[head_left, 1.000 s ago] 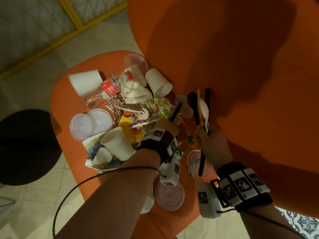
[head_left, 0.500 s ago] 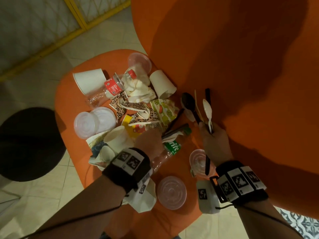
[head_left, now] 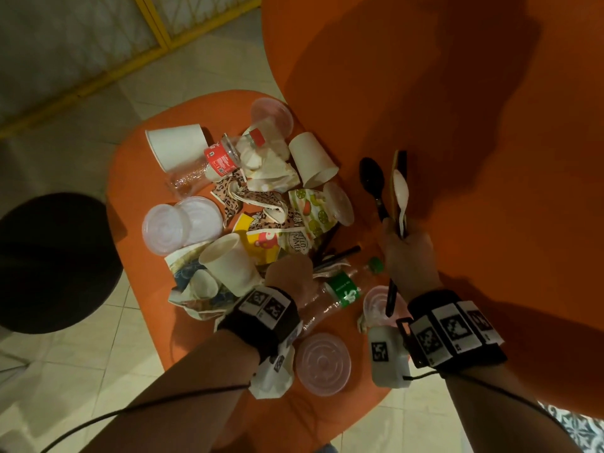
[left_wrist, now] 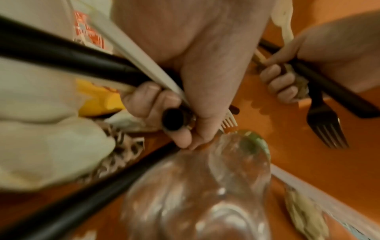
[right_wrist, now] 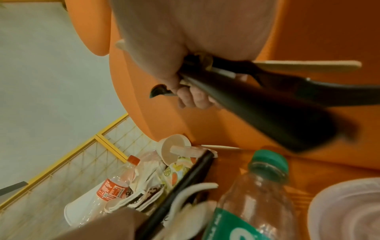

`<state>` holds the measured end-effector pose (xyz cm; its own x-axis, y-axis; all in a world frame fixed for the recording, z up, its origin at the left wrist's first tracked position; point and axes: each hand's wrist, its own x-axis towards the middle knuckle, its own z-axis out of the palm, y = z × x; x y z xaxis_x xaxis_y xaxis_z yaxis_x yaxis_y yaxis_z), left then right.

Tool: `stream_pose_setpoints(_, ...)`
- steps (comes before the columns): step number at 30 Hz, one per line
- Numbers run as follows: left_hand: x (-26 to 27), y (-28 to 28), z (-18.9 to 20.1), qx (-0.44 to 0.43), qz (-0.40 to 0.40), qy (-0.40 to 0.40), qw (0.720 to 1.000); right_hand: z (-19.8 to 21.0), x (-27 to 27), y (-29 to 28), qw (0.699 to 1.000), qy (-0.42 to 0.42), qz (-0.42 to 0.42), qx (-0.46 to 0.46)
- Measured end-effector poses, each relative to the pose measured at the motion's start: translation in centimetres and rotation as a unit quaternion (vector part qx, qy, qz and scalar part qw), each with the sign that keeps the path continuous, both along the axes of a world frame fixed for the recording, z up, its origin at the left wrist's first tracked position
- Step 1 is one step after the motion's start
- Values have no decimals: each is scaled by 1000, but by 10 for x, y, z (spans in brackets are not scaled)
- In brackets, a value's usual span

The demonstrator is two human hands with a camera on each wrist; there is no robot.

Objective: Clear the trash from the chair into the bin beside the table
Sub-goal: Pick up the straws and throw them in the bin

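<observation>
Trash [head_left: 261,204] unchanged; left hand [head_left: 289,273] has drawn back, fingers curled round straws [left_wrist: 61,53]; right hand [head_left: 408,253] still clenches cutlery [head_left: 397,191].

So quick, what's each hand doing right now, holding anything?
Left hand: fingers curled round black straws and a white fork.
Right hand: gripping a bundle of cutlery, black and white spoons among it.

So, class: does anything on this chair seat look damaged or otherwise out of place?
Yes. The clear bottle with the red label lies on its side, crushed, among torn leopard-print paper on the orange chair seat.
</observation>
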<state>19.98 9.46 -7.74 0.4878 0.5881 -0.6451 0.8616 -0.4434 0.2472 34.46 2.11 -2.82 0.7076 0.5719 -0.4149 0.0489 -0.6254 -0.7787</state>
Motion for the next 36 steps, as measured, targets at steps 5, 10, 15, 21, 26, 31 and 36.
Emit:
stream_pose_setpoints(5, -7, 14, 23, 2, 31, -70, 997, 1, 0, -7, 999, -33, 20, -18)
stream_pose_setpoints(10, -19, 29, 44, 15, 83, -156, 984, 2, -11, -31, 990, -56, 68, -111)
stream_pose_setpoints(15, -26, 31, 65, 23, 110, -242, 964, 0, -28, -71, 950, -61, 151, -265)
stream_pose_setpoints(21, -53, 25, 70, -4, 209, -301, 931, -20, -43, -103, 917, -145, 246, -277)
stream_pose_setpoints(26, -79, 18, 81, 36, 305, -349, 885, -22, -49, -96, 887, -197, 265, -321)
stream_pose_setpoints(31, -103, 19, 84, 90, 381, -375, 840, -8, -66, -82, 928, -211, 226, -208)
stream_pose_setpoints(36, -116, 19, 89, 48, 409, -371, 832, -12, -78, -70, 928, -229, 258, -145)
